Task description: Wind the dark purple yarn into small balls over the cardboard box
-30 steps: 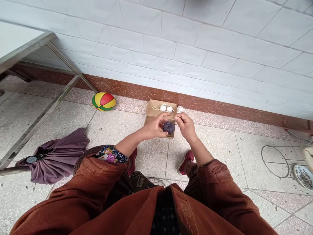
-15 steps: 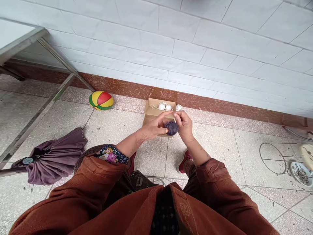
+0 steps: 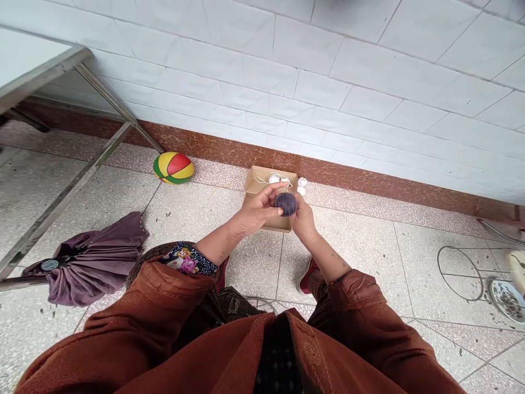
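Yarn ball being pinched in left hand; right hand touching its side, finger closure unclear; open cardboard box lying below

Yarn ball matt, ridged; box matt cardbd; wall tiles smooth, semi-gloss.

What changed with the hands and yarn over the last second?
The right hand, pinched and apart from the dark purple yarn ball a second ago, has moved left and is now against the ball's right side. Its finger grip is partly hidden. Unchanged: the left hand holds that ball; the cardboard box and folded purple umbrella lie where they were.
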Action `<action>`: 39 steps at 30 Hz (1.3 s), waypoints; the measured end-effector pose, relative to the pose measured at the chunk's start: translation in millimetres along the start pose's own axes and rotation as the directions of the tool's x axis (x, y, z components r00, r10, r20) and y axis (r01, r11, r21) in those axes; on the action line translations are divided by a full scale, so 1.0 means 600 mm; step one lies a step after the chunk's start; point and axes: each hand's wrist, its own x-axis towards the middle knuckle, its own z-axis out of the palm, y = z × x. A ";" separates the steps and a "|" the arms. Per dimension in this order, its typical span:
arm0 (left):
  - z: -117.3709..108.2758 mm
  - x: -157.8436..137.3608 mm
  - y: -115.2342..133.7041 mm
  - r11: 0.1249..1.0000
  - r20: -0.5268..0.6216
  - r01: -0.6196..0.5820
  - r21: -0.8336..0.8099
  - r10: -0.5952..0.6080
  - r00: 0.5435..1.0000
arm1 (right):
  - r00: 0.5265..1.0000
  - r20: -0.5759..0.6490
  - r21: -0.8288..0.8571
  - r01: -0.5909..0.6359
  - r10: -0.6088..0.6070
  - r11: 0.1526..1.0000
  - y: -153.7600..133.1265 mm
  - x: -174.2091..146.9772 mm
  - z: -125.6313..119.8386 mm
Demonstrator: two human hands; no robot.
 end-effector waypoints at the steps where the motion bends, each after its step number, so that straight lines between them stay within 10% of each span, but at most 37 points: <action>1: -0.005 0.004 -0.001 1.000 -0.058 -0.010 0.014 0.011 0.998 | 1.000 0.025 -0.030 -0.004 0.004 1.000 0.002 -0.003 0.001; 6: -0.031 0.020 -0.009 0.992 -0.293 -0.002 0.129 0.040 0.955 | 0.955 0.248 -0.058 0.184 -0.164 0.981 -0.010 -0.013 -0.008; 12: -0.030 0.017 -0.012 0.929 -0.321 0.105 0.354 0.015 0.947 | 0.880 0.304 0.002 0.382 -0.365 0.924 -0.033 -0.010 -0.035; 23: -0.010 -0.004 -0.011 0.988 0.093 0.083 0.129 -0.095 0.991 | 0.970 0.017 -0.065 0.243 -0.243 0.968 -0.013 0.014 -0.065; 30: -0.015 0.012 -0.004 0.998 -0.056 -0.031 0.055 0.034 0.998 | 0.971 0.167 -0.012 0.173 -0.169 0.985 0.002 -0.001 -0.021; 39: -0.027 0.016 -0.010 0.891 -0.189 0.015 0.453 0.080 0.979 | 0.932 0.261 0.138 0.222 -0.251 0.965 -0.056 -0.011 -0.063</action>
